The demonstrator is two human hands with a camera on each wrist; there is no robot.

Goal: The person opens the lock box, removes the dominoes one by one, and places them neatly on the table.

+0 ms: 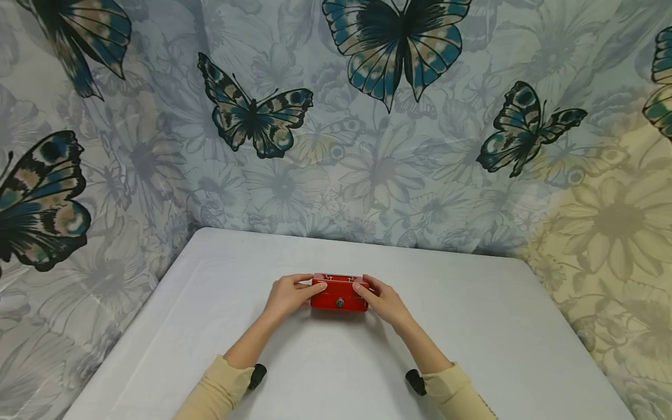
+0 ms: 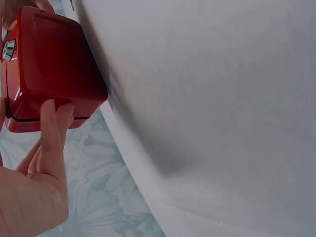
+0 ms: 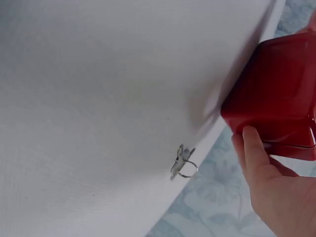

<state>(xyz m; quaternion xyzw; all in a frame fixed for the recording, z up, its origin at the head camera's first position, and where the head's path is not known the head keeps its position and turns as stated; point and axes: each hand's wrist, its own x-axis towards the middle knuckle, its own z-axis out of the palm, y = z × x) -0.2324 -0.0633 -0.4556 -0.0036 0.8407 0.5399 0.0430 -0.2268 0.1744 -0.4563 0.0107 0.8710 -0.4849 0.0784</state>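
L hand (image 1: 286, 296) & R hand (image 1: 387, 301) are gripping box (image 1: 339, 291) at opp. ends, fingers (image 3: 255, 148) holding it. Lock (image 1: 339, 303) is facing head cam. Metal bit w/ ring (image 3: 180, 160) is lying on worktop (image 1: 336, 367).

Head view looks forward and down across the bench (image 1: 336, 367); both wrist views (much closer) share the red box (image 2: 57, 59).

White-covered table (image 1: 462, 315) extends on all sides of the red box (image 1: 340, 293); box contact with surface unclear. Small metal keys (image 3: 180, 162) lie on table, right of box.
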